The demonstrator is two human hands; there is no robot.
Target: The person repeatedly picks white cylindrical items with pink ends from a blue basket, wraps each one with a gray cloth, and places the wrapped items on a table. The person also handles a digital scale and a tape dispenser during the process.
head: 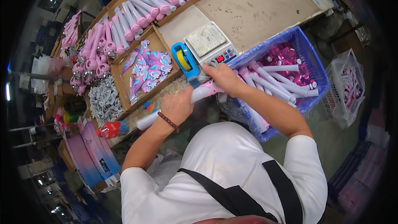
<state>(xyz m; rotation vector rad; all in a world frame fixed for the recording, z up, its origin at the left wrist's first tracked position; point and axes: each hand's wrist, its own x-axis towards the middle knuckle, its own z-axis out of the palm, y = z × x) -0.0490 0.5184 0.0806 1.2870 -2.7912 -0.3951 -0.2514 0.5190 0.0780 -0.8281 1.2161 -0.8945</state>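
Observation:
My left hand, with a beaded bracelet at the wrist, is closed around a white plastic tube. One end of the tube sticks out past the wrist at lower left; a pink plastic head forms the other end. Over that head, my right hand grips a bunched grey cloth. Its fingers partly hide the pink part, and whether they also grip it is unclear. Just beyond the hands are a blue tape dispenser with yellow tape and a digital scale with a lit red display.
At right, a blue plastic crate holds white-and-pink tubes and bright pink bottles. Cardboard trays hold mermaid-tail pieces and rows of pink-and-white wands. Grey wire bundles and a red-labelled bottle are at the table's left.

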